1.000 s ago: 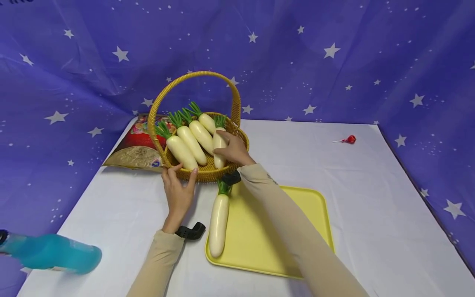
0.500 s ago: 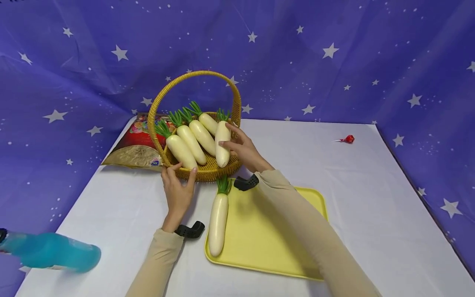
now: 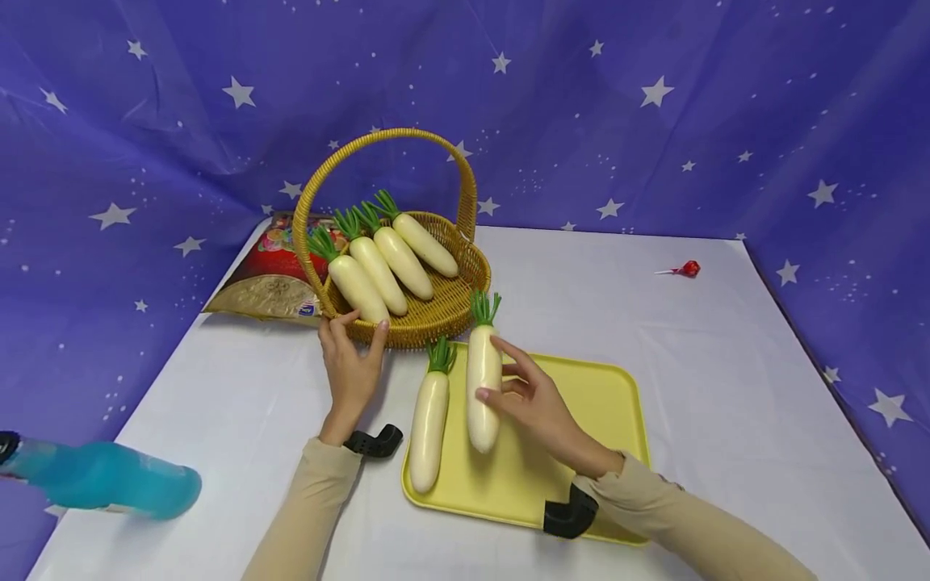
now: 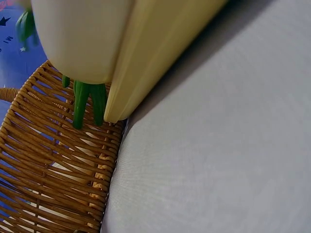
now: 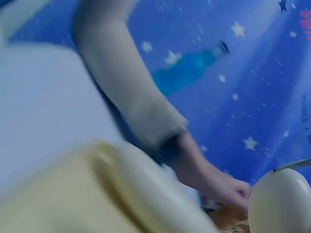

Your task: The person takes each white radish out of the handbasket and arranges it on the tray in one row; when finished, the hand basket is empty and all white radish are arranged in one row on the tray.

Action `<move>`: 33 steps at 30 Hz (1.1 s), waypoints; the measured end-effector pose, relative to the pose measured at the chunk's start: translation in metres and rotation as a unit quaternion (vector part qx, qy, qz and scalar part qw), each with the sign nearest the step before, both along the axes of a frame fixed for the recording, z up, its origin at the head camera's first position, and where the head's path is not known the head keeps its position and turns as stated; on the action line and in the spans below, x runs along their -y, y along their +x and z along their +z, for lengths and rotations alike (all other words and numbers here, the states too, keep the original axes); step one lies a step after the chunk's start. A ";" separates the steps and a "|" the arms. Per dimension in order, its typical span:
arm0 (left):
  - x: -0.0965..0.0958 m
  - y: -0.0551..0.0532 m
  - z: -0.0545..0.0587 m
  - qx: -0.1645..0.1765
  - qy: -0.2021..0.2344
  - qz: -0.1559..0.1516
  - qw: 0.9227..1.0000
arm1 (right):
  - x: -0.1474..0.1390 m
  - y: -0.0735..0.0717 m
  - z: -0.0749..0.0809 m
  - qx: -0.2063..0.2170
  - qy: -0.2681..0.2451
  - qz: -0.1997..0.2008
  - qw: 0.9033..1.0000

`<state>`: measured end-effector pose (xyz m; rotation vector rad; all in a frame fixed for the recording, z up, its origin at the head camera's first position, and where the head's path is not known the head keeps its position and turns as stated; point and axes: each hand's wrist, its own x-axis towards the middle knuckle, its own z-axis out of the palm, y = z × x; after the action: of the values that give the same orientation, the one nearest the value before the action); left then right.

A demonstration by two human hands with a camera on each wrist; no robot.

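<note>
My right hand (image 3: pixel 538 403) pinches a white radish (image 3: pixel 483 403) with green leaves between thumb and fingers, over the yellow tray (image 3: pixel 567 452). That radish (image 5: pixel 281 206) shows at the lower right in the right wrist view. Another white radish (image 3: pixel 429 432) lies along the tray's left edge, its leaves toward the basket. At the front rim of the wicker basket (image 3: pixel 429 332), my left hand (image 3: pixel 352 371) holds on with thumb and fingers. Several radishes (image 3: pixel 403 262) lie side by side in the basket, leaves toward the back left.
A red and gold bag (image 3: pixel 269 282) lies behind the basket's left side. A bottle of blue liquid (image 3: pixel 116 480) is at the left. Toward the back right lies a red lollipop (image 3: pixel 689 268) on the white tablecloth (image 3: pixel 726 387). The basket's tall handle (image 3: pixel 392 133) arches above it.
My right hand has lifted the rightmost radish out of the basket and brought it toward me, over the tray. My left hand stays at the basket's rim.
</note>
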<state>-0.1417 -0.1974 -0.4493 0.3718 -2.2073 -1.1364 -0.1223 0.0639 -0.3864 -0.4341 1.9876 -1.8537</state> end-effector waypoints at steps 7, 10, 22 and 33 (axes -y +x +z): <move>0.002 -0.001 0.001 -0.004 0.000 0.005 1.000 | -0.005 0.024 -0.033 0.033 0.029 0.040 0.998; 0.002 -0.002 0.000 -0.004 0.001 0.003 1.000 | -0.001 0.024 -0.039 0.024 0.052 0.047 0.997; 0.000 -0.003 -0.001 0.000 -0.001 0.004 1.000 | 0.006 0.024 -0.045 -0.046 0.130 0.056 0.989; 0.000 -0.002 -0.001 0.002 0.002 0.004 1.000 | 0.002 0.022 -0.042 -0.120 0.158 0.047 0.979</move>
<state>-0.1433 -0.1977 -0.4502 0.3854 -2.2056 -1.1372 -0.1002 0.0614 -0.4280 -0.6665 2.3261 -1.4484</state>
